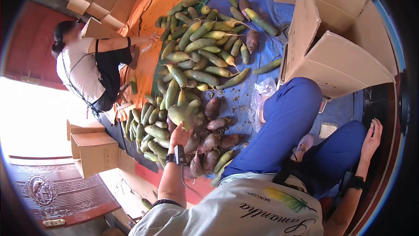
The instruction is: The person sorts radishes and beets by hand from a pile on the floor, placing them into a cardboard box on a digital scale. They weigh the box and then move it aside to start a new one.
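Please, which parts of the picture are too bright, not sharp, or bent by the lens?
Head view: white glare hides detail at the left edge. Head view: the pale green, rounded vegetable at the left hand looks smeared, perhaps by motion. Head view: the lens darkens the corners and seems to bow the large brown cardboard box.

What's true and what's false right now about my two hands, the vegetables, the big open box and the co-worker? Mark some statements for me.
1. The left hand is at a pale green vegetable. True.
2. The right hand is inside the big open box. False: it is by the knee, outside the box.
3. The co-worker wears a black top. False: the top is white.
4. Dark purple vegetables lie beside green ones. True.
5. The big open box is on the person's left. False: it is on the right.
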Demonstrator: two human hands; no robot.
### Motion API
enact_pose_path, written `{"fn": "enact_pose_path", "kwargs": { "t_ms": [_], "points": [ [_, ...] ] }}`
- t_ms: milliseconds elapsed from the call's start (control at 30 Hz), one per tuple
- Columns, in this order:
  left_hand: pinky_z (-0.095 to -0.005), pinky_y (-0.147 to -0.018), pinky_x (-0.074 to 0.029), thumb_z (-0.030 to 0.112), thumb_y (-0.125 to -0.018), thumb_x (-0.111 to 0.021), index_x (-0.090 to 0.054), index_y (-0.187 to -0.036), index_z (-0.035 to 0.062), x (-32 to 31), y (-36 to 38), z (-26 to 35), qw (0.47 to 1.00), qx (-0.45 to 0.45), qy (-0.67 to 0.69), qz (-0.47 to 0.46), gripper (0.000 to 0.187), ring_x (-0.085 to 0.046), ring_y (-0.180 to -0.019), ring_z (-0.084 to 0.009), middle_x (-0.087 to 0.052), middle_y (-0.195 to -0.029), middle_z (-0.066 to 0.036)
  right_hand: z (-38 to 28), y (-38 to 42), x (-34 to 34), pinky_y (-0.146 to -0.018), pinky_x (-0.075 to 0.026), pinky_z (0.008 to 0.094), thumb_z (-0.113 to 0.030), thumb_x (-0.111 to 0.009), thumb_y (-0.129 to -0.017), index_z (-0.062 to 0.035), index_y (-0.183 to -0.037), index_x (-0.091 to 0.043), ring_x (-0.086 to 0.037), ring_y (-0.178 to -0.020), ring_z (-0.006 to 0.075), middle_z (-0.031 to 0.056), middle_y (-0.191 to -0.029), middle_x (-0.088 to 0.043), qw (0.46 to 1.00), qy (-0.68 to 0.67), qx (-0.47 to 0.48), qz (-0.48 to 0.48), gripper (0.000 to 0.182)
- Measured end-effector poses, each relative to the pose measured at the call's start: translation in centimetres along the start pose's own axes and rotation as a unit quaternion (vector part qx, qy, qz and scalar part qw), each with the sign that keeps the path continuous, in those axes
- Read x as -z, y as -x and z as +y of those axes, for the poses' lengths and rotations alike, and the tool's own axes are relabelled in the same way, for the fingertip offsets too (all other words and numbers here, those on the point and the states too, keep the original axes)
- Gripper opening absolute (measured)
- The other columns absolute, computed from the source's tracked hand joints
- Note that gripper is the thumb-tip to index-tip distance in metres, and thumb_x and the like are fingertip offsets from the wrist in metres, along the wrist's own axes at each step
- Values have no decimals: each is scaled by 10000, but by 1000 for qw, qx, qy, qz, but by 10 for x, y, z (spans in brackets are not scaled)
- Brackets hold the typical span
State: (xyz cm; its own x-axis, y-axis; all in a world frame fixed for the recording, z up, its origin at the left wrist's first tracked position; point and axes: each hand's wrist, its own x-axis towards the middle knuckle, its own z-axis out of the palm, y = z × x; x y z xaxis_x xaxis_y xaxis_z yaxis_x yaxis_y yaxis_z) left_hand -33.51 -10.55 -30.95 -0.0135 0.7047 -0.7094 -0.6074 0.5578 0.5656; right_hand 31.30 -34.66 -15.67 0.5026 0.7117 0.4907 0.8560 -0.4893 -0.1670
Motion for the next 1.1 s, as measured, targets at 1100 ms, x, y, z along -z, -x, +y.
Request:
{"fn": "enact_pose_path", "kwargs": {
  "t_ms": [1100],
  "points": [
    [-305,-672,-493,400,-642,-696,-420,-1173,-85,-303,175,28,840,-55,-234,-487,770,-583,-792,-220,-564,-966,-153,-111,-43,86,-872,-417,358,-4,-573,-745,24,-1027,-543,-534,-998,313,168,-1100,-535,981,-146,83,99,285]
  ]
}}
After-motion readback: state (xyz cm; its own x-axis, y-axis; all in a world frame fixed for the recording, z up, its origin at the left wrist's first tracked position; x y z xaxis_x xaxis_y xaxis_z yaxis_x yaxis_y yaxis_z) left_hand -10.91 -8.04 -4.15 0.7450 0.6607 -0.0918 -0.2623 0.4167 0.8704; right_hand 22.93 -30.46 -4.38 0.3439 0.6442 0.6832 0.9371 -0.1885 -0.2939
